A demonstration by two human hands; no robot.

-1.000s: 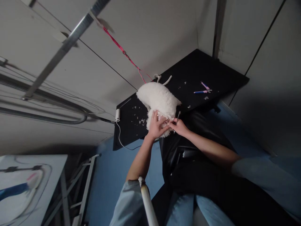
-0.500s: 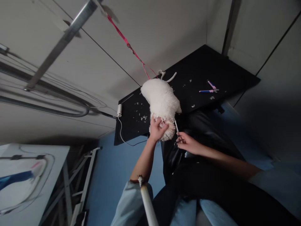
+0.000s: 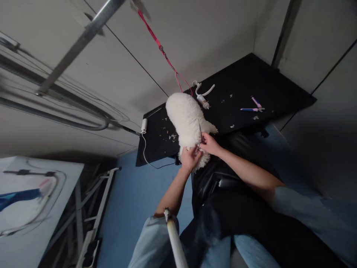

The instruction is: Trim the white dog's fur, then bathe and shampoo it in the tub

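Observation:
A white, curly-coated dog (image 3: 185,115) is on the black grooming table (image 3: 237,87), its near end at the table's front edge. My left hand (image 3: 189,159) grips the dog's near end, fingers curled into the coat; what lies under them is partly hidden. Close beside it, my right hand (image 3: 210,144) holds a pair of scissors (image 3: 199,127) by the handles. The blades point away from me and lie over the dog's back; I cannot tell whether they touch the fur.
A pink leash (image 3: 160,47) runs down behind the dog. Pink-and-blue nail clippers (image 3: 252,108), a small bottle (image 3: 203,101), a white corded device (image 3: 144,125) and fur clippings (image 3: 172,137) lie on the table. A cigarette with a burnt tip (image 3: 175,240) juts up close to the camera.
My right hand has brought the scissors up and left, from beside the dog to over its back. My left hand stays on the dog. The bottle has come into sight behind the dog.

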